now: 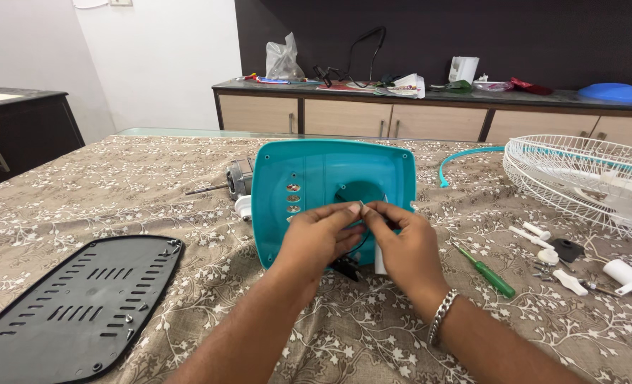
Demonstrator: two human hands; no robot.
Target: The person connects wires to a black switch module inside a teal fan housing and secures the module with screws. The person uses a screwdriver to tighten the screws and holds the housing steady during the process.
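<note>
A turquoise plastic fan base housing lies open side up on the patterned tablecloth in the middle of the view. My left hand and my right hand meet over its near edge. Their fingertips pinch a small thin part, possibly a wire, between them; the part is too small to tell exactly. A black piece and a white cylinder show just under my hands. A metal bracelet circles my right wrist.
A black slotted base plate lies at front left. A fan motor sits behind the housing. A green screwdriver, white knobs and small parts lie to the right, by a white wire fan guard.
</note>
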